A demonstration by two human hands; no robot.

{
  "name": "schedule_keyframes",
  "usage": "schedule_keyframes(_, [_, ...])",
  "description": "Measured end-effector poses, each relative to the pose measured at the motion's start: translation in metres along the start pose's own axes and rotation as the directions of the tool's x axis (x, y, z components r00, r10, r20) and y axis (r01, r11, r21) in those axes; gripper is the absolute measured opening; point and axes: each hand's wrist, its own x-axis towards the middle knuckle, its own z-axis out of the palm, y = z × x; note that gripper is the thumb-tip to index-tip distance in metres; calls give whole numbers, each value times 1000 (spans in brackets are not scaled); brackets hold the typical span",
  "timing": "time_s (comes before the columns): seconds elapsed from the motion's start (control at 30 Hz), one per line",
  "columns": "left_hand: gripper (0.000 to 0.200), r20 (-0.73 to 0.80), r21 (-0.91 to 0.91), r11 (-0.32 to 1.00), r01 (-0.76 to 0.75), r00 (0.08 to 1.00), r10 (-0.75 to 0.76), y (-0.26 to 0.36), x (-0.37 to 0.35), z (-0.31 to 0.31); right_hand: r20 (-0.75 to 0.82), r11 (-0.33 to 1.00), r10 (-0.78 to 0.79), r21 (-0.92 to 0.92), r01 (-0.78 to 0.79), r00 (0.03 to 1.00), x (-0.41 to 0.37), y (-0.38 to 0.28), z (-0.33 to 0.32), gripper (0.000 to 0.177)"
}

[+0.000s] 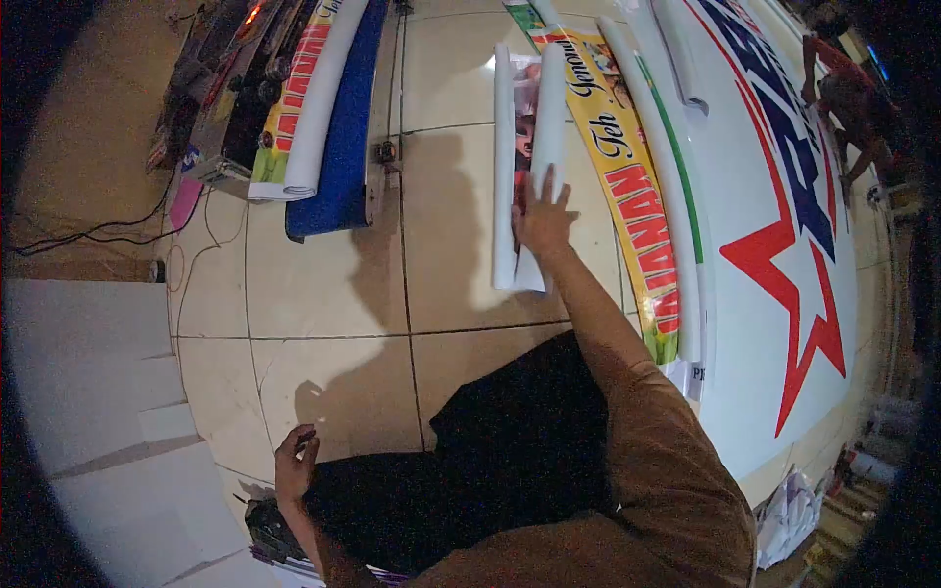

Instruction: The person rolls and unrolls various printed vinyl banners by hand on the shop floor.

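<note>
Here the right hand (542, 218) lies with fingers spread and released, flat on the small white printed sheet with both long edges curled into rolls (505, 196), which rests on the pale tiled floor (323, 294) just beside a long yellow banner with red lettering (627, 186). The left hand (294, 465) hangs low near the knee, fingers bent; whether they grasp anything I cannot tell.

head cam | looks steeply down (fisheye) | floor (323, 294) near, arm's reach
</note>
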Motion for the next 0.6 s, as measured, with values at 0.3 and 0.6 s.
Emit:
schedule_keyframes(0.3, [27,12,-15,996,87,996,-87,-8,11,-5,-528,921,-212,173,348,822,182,-6,25,53])
schedule_keyframes(0.6, [30,67,23,998,65,996,-67,7,6,-3,65,884,-459,133,448,886,24,13,-3,49])
